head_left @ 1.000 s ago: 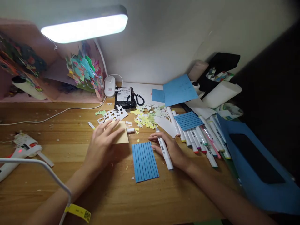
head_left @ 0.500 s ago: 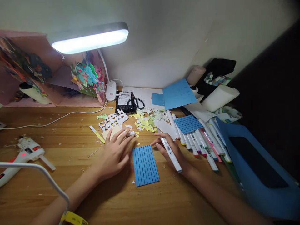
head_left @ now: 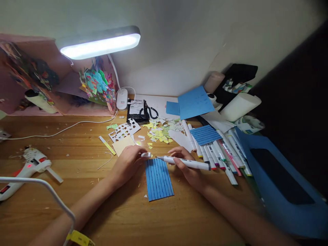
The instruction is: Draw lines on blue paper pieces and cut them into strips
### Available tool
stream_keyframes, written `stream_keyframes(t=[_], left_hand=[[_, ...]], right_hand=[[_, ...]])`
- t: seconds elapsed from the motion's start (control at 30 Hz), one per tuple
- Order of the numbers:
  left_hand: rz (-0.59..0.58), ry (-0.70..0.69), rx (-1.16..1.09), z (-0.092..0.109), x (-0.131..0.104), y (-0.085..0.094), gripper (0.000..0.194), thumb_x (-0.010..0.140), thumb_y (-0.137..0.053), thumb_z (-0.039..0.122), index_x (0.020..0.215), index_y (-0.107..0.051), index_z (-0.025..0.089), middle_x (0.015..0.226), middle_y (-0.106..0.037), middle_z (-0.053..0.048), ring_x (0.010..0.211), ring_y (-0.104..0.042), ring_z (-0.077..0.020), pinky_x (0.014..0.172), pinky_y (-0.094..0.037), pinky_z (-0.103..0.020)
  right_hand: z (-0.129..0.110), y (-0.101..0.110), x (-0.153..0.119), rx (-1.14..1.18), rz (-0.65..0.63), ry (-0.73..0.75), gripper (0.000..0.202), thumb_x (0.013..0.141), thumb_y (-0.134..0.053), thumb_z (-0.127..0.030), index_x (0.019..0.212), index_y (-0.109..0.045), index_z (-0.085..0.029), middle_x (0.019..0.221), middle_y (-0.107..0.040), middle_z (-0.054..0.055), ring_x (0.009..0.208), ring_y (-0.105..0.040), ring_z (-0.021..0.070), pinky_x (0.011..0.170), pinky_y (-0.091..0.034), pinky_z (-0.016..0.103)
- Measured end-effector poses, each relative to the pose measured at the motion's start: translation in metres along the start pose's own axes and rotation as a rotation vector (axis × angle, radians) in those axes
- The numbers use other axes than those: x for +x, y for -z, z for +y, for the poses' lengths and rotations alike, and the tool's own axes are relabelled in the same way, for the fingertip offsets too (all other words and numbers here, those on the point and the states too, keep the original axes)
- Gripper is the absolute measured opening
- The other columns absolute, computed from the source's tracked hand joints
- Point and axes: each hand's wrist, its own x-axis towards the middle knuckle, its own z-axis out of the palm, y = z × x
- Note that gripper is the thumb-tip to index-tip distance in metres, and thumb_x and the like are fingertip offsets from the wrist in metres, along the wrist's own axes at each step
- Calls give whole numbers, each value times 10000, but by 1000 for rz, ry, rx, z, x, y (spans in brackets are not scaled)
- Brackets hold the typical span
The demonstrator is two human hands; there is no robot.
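Note:
My left hand (head_left: pixel 130 159) is closed on a small white marker cap (head_left: pixel 146 154), its end pointing right. Between the fingers of my right hand (head_left: pixel 188 167) lies a white marker (head_left: pixel 189 162), held nearly level. The marker's bare dark tip faces the cap, with a small gap between them. Just below both hands, a blue card (head_left: pixel 160 181) with dark parallel lines lies flat on the wooden table. A second lined blue card (head_left: pixel 205 135) rests on a pile of markers (head_left: pixel 217 153) to the right.
Paper scraps (head_left: pixel 160 133), a punched white sheet (head_left: pixel 124 130) and black-handled pliers (head_left: pixel 148 111) lie behind my hands. A glue gun (head_left: pixel 30 167) with its cord is at left. A desk lamp (head_left: pixel 102 44) hangs above; a blue case (head_left: pixel 282 188) stands at right.
My left hand has picked up the cap from the table, its fingers now closed. My right hand has turned the marker from steeply slanted to nearly level, tip toward the cap.

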Motion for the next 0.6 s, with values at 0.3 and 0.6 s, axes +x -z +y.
stream_keyframes(t=[0.3, 0.6], left_hand=[[-122, 100, -461, 32, -15, 0, 155, 927, -452, 254, 1032, -540, 182, 955, -645, -56, 882, -630, -161, 749, -533, -292], [-351, 9, -437, 35, -30, 5, 331, 953, -383, 430, 919, -619, 200, 746, -624, -5, 652, -551, -135, 621, -431, -221]], right_hand=[[-15, -4, -7, -23, -260, 112, 174, 867, -491, -331, 985, -548, -216, 869, -591, 32, 762, -565, 159, 662, -459, 279], [8, -26, -23, -32, -359, 415, 226, 785, -542, -319, 979, -465, -231, 856, -570, 51, 736, -582, 165, 603, -481, 258]])
